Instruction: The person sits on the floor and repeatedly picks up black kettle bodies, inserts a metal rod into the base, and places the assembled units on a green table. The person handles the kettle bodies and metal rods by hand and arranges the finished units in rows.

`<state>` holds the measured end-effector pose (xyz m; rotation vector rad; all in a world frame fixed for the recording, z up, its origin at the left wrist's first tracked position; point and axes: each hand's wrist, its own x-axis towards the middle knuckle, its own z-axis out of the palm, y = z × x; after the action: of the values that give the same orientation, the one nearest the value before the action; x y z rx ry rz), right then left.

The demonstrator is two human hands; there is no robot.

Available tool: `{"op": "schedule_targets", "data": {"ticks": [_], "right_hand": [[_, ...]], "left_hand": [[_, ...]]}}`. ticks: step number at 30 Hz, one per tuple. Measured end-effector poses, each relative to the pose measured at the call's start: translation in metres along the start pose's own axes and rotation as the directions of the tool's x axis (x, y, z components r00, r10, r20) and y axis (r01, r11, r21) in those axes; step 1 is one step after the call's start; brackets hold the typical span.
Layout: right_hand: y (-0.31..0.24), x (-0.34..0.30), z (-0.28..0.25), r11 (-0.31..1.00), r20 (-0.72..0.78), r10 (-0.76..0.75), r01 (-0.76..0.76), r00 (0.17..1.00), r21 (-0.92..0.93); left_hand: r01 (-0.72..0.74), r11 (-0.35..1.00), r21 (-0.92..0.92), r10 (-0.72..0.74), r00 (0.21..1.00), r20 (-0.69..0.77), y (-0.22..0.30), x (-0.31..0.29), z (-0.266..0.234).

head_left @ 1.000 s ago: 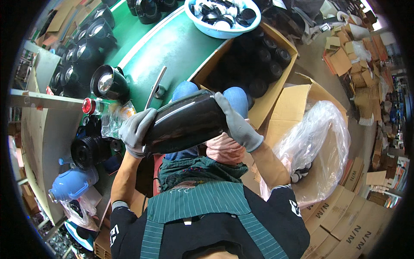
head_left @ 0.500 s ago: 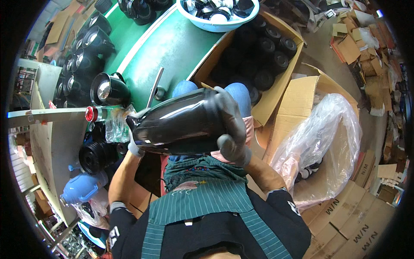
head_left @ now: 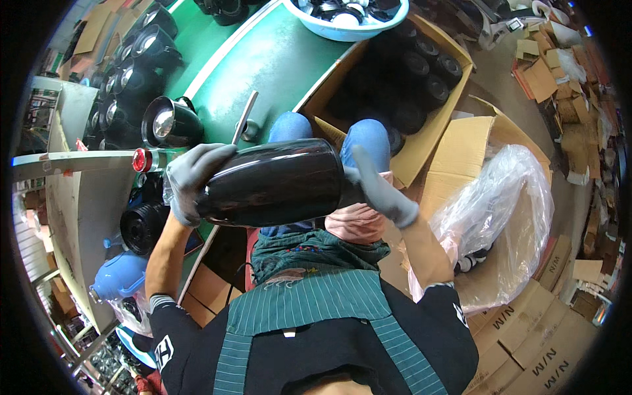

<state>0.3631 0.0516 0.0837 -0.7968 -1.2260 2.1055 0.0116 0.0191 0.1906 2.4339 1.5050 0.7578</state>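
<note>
Black vessel [head_left: 276, 181] lies on its side in midair, crosswise over the lap, between the hands and just nearer the body than the knees [head_left: 361, 141]. Left hand [head_left: 196, 179], grey glove, is clamped around the left end; probably carries most of the load. Right hand [head_left: 388, 197], same glove, is at the collar end, fingers extended rather than wrapped; can't tell if it's gripping or just steadying. Sideways hold likely keeps the long wall exposed and both ends reachable; gloves probably spare the finish. Similar black pot [head_left: 187, 125] sits on the green table [head_left: 276, 72], open carton [head_left: 431, 158] ahead-right, presumably for easy reach. Vessel looks glossy jet black, long, with a smooth curved wall, streaky highlights and a narrower, duller collar. Left end's hidden by the glove.
</note>
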Motion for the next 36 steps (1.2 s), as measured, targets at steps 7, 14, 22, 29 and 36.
{"op": "schedule_targets", "data": {"ticks": [7,14,22,29,36], "right_hand": [[-0.014,0.007,0.058,0.855,0.001,-0.454,0.436,0.891,-0.28],[-0.002,0.012,0.034,0.91,0.001,-0.115,0.106,0.993,-0.401],[-0.013,-0.01,0.071,0.521,0.267,-0.684,0.711,0.679,-0.472],[-0.022,-0.032,0.081,0.669,0.074,-0.632,0.591,0.772,-0.452],[-0.046,-0.021,0.076,0.945,-0.135,-0.27,0.236,0.953,-0.225]], "left_hand": [[0.143,0.963,-0.229,-0.169,0.981,-0.097,0.003,-0.043,0.006],[-0.106,0.994,0.032,0.11,0.979,-0.174,0.003,-0.062,-0.007],[0.391,0.186,-0.901,-0.437,0.855,0.28,-0.022,-0.103,0.068],[0.421,-0.006,-0.907,-0.464,0.802,0.375,-0.016,-0.099,0.071],[0.411,0.105,-0.906,-0.533,0.792,0.297,-0.006,-0.087,0.05]]}}
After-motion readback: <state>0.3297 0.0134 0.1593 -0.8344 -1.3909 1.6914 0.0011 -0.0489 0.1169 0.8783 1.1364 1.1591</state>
